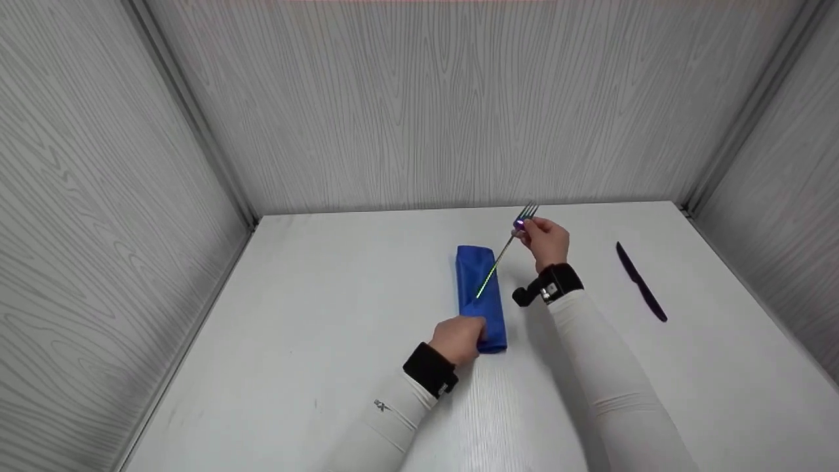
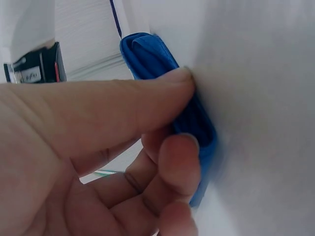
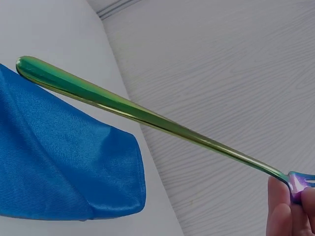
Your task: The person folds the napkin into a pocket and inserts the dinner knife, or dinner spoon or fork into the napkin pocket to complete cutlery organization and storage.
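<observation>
A folded blue cloth napkin (image 1: 486, 307) lies lengthwise on the white table. At its near end my left hand (image 1: 457, 337) pinches the napkin's folded edge; in the left wrist view the thumb and curled fingers close on the layered blue cloth (image 2: 147, 54). My right hand (image 1: 549, 242) holds a shiny, rainbow-coloured fork (image 1: 496, 263) by its neck, close to the tines, which point away. The fork's green-gold handle (image 3: 147, 118) slants down over the napkin in the right wrist view. Whether the handle's tip touches the cloth, I cannot tell.
A dark table knife (image 1: 637, 278) lies at a slant on the table to the right of my right hand. Grey wood-grain panels (image 1: 419, 105) close off the back and both sides of the white table (image 1: 314, 295).
</observation>
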Available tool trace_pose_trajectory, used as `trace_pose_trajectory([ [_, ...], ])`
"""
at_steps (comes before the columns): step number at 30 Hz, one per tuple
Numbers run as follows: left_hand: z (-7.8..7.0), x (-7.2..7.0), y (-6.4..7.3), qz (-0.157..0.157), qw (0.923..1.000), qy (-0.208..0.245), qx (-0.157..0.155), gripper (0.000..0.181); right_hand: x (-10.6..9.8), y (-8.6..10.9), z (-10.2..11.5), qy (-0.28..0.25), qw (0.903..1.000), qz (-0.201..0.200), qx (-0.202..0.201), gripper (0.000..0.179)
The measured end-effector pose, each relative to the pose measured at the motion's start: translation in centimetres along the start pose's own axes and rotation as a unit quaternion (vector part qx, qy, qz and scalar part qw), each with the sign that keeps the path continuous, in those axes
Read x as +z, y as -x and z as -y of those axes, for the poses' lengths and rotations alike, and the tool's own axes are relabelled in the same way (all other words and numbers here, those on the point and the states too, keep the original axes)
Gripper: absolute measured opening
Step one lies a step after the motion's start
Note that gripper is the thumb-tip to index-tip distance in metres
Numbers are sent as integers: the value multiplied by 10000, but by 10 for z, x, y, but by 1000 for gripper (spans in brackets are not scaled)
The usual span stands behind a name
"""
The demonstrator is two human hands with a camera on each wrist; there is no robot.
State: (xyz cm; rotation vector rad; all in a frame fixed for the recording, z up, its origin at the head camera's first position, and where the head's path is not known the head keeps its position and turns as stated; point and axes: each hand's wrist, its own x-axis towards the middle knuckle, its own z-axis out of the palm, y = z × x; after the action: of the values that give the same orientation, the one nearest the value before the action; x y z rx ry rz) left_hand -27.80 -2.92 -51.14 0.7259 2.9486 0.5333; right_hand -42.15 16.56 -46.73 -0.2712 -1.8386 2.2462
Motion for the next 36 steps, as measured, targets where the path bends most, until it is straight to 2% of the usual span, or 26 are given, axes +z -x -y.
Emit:
trace_pose_trajectory([
  [3,-1,0,0,5,10000,-53,50,19,8,-7,-4,4,10000,-53,-17,19],
  [7,-2,0,1,-46,9998,-185,104,16,16,-11,-11,315,9995,28,-11,26],
  [12,-4,3,3,-201,9994,-283,73,14,21,-7,-22,845,9957,364,120,30],
  [21,-5,5,5,-342,9983,-473,76,13,26,0,-38,1355,9828,1043,699,32],
  [26,-4,6,6,-457,9973,-566,99,13,30,5,-45,1870,9668,1555,783,33],
  [30,-4,7,5,-529,9968,-593,106,12,33,9,-49,2425,9482,1955,630,34],
  [33,-4,7,4,-476,9972,-570,97,12,32,12,-51,2975,9307,2088,413,33],
  [36,-4,7,4,-397,9974,-596,83,12,32,13,-53,3291,9172,2207,421,35],
])
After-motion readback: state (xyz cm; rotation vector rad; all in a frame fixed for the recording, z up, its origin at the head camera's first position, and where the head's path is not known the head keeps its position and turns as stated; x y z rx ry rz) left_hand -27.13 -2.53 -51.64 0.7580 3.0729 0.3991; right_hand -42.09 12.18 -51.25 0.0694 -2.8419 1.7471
